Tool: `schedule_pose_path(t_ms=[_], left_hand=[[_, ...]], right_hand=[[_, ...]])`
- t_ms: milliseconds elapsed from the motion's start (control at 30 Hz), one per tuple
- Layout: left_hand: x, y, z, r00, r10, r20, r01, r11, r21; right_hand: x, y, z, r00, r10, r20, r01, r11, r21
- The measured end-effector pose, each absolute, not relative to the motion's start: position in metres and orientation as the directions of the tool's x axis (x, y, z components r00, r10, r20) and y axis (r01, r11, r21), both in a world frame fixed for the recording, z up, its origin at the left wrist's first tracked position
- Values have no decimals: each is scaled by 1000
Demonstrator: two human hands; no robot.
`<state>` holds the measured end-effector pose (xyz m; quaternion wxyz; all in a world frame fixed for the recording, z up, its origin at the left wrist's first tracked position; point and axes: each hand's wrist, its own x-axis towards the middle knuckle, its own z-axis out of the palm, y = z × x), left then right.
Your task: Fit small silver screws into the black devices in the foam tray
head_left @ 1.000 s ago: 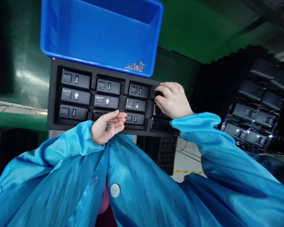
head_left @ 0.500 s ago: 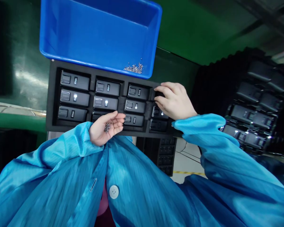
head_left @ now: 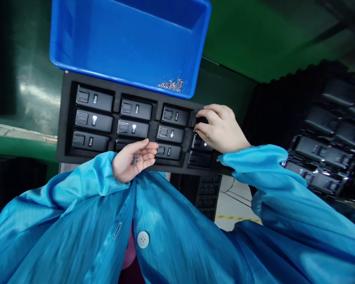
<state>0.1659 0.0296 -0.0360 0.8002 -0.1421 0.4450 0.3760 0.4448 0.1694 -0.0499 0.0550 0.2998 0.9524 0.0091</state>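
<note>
A bin (head_left: 205,39) with screws (head_left: 170,84) in its near corner sits just behind a foam tray (head_left: 62,118) holding rows of cases (head_left: 94,98), and more trays (head_left: 319,156) lie off to the right.

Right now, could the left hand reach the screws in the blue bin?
Probably, once emptied: the left hand cups other screws, and only the black tray lies between it and the bin's screws.
</note>
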Motion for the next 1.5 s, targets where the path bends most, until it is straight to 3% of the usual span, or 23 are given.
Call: schedule_pose_path(t_ms=[200,467,800,1200,1500], left_hand=[[167,29,-36,313,477,-821,-727,676,116],[168,28,-34,289,488,-824,-745,655,127],[169,27,-34,271,494,-826,-742,653,148],[170,27,-33,274,490,-827,-749,649,136],[169,26,-35,283,489,-825,-750,649,127]], right_hand=[[443,175,-50,-842,520,-144,508,854,113],[442,174,-53,-867,491,-83,478,868,132],[446,175,-57,-872,488,-44,485,872,58],[442,172,-61,-811,582,-52,584,811,-31],[429,148,-68,-669,740,76,743,669,25]])
